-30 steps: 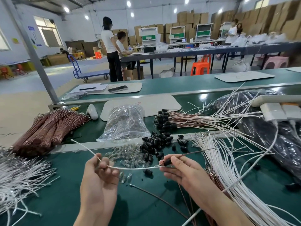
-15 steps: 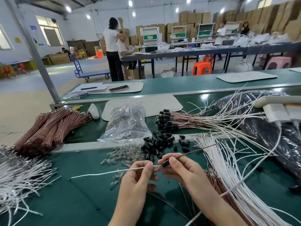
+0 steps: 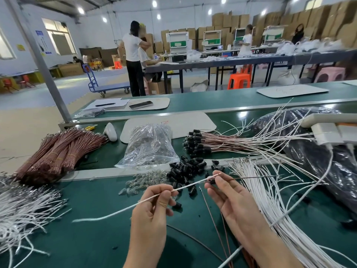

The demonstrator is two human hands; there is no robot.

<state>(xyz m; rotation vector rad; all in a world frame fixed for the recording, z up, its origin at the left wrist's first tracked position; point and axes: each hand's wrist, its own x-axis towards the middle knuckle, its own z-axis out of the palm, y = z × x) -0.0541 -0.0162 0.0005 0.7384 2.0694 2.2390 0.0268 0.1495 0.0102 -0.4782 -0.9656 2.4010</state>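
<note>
- Moved in the last half second: thin white insulated wire [image 3: 119,209] has slid right, and its bare tip now lies just past the right fingertips, above centre of the green bench mat [image 3: 87,244].
- Left hand [image 3: 152,213]: thumb and forefinger pinch the white wire near mid-length. The free tail trails near-left over the mat.
- Right hand [image 3: 231,202]: fingertips pinch a thin brown wire [image 3: 251,177] at its small black cylindrical cap [image 3: 212,182]. The wire runs off to the right.
- Heap of loose black plastic caps [image 3: 185,169]: just beyond both hands.
- Scatter of small clear glass bulbs [image 3: 143,180]: left of the caps.
- Crumpled clear plastic bag [image 3: 150,146]: farther back, centre.
- Fan of loose white wires [image 3: 270,200]: right of the right hand.
- Tied bundles of brown wires [image 3: 58,149]: far left.
</note>
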